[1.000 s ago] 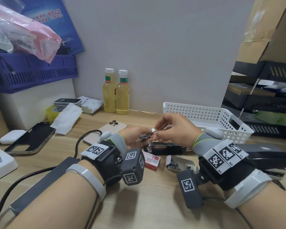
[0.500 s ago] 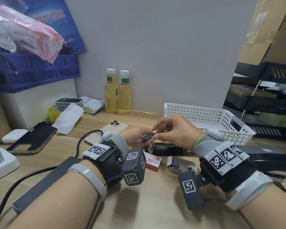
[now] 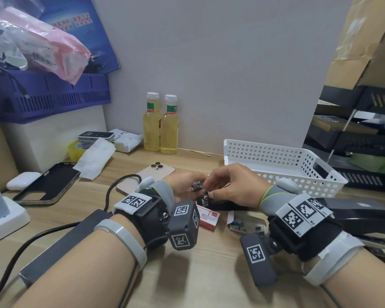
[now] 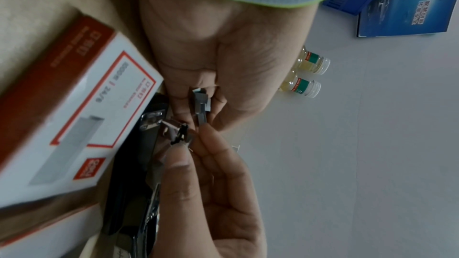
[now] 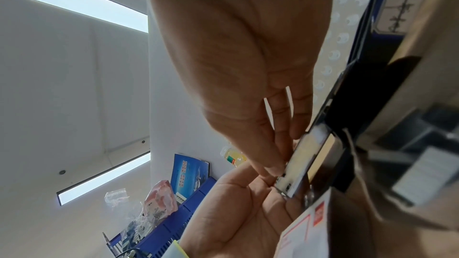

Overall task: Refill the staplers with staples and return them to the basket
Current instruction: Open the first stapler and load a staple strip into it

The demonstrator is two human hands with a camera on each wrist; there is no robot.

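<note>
Near table edge: I see bare wood on the table [image 3: 205, 283] between my two forearms, an open lane to come in from the front.
Centre: crowded; the open black stapler [image 3: 226, 205], the red-and-white staple box [image 3: 209, 218] and a torn wrapper [image 3: 247, 223] lie just beside one another under my hands.
Right: the white basket [image 3: 282, 167] has its top open; its near wall stands just behind my right hand [image 3: 236, 185].
Far right: black staplers [image 3: 365, 215] and a black tray rack [image 3: 360, 138] block that side.
Left: a black cable [image 3: 120, 185], a gold phone [image 3: 149, 174] and a phone case [image 3: 47, 185] lie flat, passable above.
Back: two bottles [image 3: 160, 125] stand upright at the wall.
</note>
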